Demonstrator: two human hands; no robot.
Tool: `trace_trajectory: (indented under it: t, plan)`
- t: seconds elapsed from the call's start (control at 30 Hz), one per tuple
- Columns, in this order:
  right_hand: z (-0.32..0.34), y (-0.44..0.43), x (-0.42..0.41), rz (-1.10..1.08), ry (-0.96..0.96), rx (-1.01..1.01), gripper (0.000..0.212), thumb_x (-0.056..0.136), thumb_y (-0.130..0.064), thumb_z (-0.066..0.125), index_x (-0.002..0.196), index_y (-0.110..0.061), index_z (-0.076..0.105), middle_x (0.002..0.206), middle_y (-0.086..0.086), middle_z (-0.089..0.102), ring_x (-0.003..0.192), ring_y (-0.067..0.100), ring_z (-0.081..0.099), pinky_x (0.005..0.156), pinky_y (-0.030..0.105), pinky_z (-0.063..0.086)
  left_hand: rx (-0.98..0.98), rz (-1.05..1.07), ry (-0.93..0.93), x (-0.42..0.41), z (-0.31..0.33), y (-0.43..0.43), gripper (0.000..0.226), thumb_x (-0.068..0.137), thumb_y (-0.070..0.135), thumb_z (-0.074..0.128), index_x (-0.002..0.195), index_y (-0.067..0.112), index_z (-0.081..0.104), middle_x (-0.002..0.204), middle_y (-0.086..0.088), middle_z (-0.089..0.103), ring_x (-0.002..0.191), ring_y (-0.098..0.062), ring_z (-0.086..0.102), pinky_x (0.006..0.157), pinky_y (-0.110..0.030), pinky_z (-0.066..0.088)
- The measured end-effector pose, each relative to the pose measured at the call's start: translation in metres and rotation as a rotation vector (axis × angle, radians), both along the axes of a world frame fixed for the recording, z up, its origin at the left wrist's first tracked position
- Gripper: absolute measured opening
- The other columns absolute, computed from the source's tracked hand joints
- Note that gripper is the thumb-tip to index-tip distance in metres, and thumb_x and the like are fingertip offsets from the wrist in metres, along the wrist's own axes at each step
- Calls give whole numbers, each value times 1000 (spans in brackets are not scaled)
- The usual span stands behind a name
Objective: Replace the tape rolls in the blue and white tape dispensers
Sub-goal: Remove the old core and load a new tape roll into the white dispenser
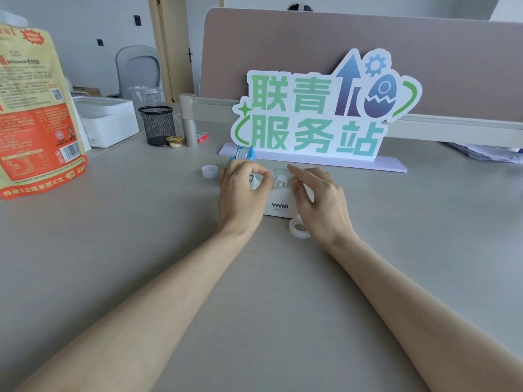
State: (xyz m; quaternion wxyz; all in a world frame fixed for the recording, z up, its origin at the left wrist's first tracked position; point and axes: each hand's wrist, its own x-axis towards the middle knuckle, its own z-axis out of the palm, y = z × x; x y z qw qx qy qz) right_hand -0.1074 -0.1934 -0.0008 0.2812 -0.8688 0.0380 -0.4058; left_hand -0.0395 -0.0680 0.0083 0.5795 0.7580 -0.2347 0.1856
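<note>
The white tape dispenser (278, 206), marked VIVID, sits mid-table between my hands. My left hand (242, 193) covers its left end, thumb and forefinger pinched at its top. My right hand (317, 205) hovers at its right side with fingers spread, fingertips near the clear roll (280, 179) seated in the dispenser. A loose clear tape roll (298, 229) lies on the table under my right palm. The blue tape dispenser (244, 154) stands just behind my left hand. A small white tape core (209, 171) rests to its left.
A green-lettered sign (314, 117) on a flat base stands behind the dispensers. A black mesh pen cup (157, 125), a small yellow-lidded cup (174, 142), a red box (202, 136) and a white box (106, 121) sit back left. A large orange bag (34, 114) stands at left.
</note>
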Motion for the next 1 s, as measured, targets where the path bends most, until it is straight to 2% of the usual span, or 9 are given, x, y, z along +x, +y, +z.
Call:
trace_trajectory:
  t: [0.13,0.27,0.33,0.43,0.47,0.6,0.77,0.87,1.0]
  plan:
    - [-1,1,0,-25,-11,-32,32,97,-14,51,125,-15,64,102,4,66,101,26,57,82,27,42,21,10,-11,0,0,0,2,83,20,64,81,20,65,100,7,57,102,-13,49,73,-5,31]
    - [1,0,-1,-41,-62,-27,30,95,-11,51,122,-13,66,106,6,68,102,26,59,84,27,44,47,11,-17,0,0,0,3,84,20,65,82,18,65,97,10,55,99,-13,47,72,0,30]
    - [1,-1,-1,-40,-68,2,29,95,-8,52,120,-12,67,109,6,67,103,26,61,87,31,47,49,11,-28,0,0,1,4,83,20,66,79,20,65,96,10,56,100,-14,48,76,-3,32]
    - [2,-2,-1,-26,-60,46,27,95,-6,53,116,-12,68,108,5,67,103,24,62,88,34,49,102,76,-92,0,-2,0,4,81,22,68,77,22,68,100,9,62,102,-18,49,88,-23,36]
    - [2,-2,-1,-25,-60,49,26,95,-6,53,115,-12,69,107,5,67,103,24,62,88,33,48,124,100,-107,0,-2,-1,4,81,24,68,77,22,69,102,10,62,104,-17,48,89,-25,33]
    - [3,2,-3,-38,-64,43,26,94,-7,51,112,-11,69,111,4,66,105,23,61,88,32,48,151,130,-106,0,-3,-2,7,81,30,68,81,24,70,108,12,59,109,-13,43,84,-20,20]
    - [4,5,-6,-43,-88,27,27,90,-5,50,105,-10,71,108,2,66,95,19,63,80,33,49,89,31,-51,3,-4,-2,3,82,22,66,81,20,67,107,4,57,107,-15,46,94,-25,35]
    - [3,5,-5,-39,-97,24,26,87,-2,52,100,-9,73,102,2,67,85,18,62,75,31,48,49,0,-12,4,-3,0,3,82,18,65,81,16,67,106,3,55,106,-14,49,83,-4,32]
    - [4,4,-5,-35,-101,35,24,85,0,54,97,-7,74,98,2,68,81,10,59,74,30,48,20,9,-25,4,-3,0,5,81,16,66,77,18,65,105,3,55,107,-14,51,79,3,28]
